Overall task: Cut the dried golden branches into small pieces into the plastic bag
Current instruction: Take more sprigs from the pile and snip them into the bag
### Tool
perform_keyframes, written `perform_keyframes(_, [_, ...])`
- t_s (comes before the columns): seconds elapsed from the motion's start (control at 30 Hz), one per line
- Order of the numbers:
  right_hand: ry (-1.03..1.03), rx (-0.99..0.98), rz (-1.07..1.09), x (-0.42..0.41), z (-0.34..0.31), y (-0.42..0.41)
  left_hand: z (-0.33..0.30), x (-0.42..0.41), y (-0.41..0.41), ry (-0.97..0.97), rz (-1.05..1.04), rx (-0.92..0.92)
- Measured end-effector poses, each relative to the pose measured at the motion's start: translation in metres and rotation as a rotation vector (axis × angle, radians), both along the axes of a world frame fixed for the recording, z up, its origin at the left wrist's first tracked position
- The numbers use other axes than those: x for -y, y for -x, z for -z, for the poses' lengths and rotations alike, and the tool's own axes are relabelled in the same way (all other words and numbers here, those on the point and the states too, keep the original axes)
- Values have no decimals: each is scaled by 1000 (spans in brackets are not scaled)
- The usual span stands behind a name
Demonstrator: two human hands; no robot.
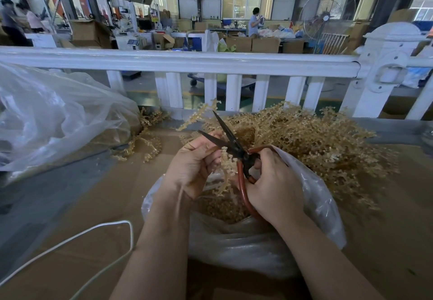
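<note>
My left hand [191,166] grips a golden branch [226,170] that hangs down between both hands over the clear plastic bag [246,248]. Dark-bladed scissors [226,139] with red handles are held in my right hand [273,184], their blades spread wide and pointing up and to the left, just above the left fingers. Cut golden pieces [220,206] lie inside the bag. A large pile of uncut golden branches [316,142] lies on the cardboard behind and to the right of my hands.
A big crumpled clear plastic sheet [54,121] lies at the left, with a few loose branches [145,142] beside it. A white cord [89,231] curls across the cardboard table [117,196]. A white railing [210,62] borders the far edge.
</note>
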State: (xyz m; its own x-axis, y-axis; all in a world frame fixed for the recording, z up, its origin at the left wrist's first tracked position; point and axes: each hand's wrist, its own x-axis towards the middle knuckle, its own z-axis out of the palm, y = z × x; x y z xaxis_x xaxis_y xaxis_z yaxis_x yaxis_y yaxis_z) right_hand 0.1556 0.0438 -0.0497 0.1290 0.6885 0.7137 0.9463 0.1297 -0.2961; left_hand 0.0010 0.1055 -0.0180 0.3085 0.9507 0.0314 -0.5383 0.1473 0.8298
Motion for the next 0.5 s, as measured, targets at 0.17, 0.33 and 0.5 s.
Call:
perform_keyframes(0.17, [18, -13, 4, 1, 0, 0, 2, 1, -1, -1, 1, -21])
perform_keyframes(0.33, [9, -69, -11, 2, -2, 2, 0, 2, -1, -22, 22, 4])
perform_keyframes(0.5, [12, -111, -15, 5, -2, 2, -1, 1, 0, -18, 48, -20])
